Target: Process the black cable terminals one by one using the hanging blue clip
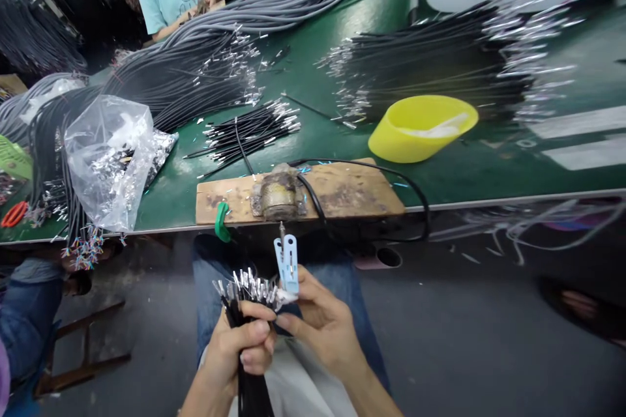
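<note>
In our left hand (242, 339) the grip is clamped round the bundle (252, 397), black wires with their bright tips fanned out above the fist, over our lap and in front of the bench (317, 133). Our right hand (325, 326) is just beside those tips, thumb against the bundle's edge and forefinger by the foot of the blue clip (288, 264); we cannot tell whether that grip is together on a wire end or apart.

The clip stands at the end of the shaft (282, 230) that juts from the motor (278, 195), fixed to the board (352, 189) at the bench's edge. If the shaft turns while our fingertips are this near, we judge that skin or a stray wire could be caught. A loose hold by the clip might let a tip slip out or twist badly. Should our left grip slacken, wires could slide down to the floor (440, 345). The cord (420, 189) loops past the board's end and over the edge, so a knee or sleeve might snag it and jerk the motor.
</note>
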Demonstrator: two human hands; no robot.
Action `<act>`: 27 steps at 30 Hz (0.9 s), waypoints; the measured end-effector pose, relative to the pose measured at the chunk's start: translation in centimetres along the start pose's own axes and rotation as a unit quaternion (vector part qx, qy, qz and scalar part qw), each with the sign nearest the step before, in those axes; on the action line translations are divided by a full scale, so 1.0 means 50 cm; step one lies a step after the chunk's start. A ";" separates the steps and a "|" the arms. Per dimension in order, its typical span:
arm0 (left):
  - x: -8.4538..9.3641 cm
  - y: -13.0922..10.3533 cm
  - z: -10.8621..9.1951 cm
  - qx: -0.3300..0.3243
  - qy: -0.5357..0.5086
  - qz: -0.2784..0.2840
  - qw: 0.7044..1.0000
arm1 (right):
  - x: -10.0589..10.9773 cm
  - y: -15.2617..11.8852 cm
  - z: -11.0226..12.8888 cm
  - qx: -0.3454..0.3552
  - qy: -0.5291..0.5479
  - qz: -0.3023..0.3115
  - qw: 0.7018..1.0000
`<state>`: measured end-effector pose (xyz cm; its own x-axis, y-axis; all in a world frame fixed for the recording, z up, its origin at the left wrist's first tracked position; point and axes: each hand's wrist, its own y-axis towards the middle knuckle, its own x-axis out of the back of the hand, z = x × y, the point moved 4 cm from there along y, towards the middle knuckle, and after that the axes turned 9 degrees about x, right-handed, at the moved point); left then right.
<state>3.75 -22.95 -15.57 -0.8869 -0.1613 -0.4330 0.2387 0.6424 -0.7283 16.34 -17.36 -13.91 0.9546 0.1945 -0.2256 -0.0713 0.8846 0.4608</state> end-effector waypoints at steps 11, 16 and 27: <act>-0.030 -0.016 -0.053 -0.191 0.133 -0.120 0.965 | 0.027 0.048 0.031 0.069 -0.093 0.145 0.983; -0.031 -0.048 -0.068 -0.285 0.188 -0.190 0.921 | 0.048 0.096 0.004 -0.066 -0.035 0.024 0.997; -0.063 -0.039 -0.094 -0.370 0.233 -0.247 0.865 | -0.032 0.100 -0.012 -0.302 0.339 -0.107 0.885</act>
<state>4.20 -20.17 -10.28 -0.9124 -0.3448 0.2205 -0.3810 0.9124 -0.1499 14.28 -13.01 -11.75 0.5873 0.0237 -0.8091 -0.2476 0.9569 -0.1516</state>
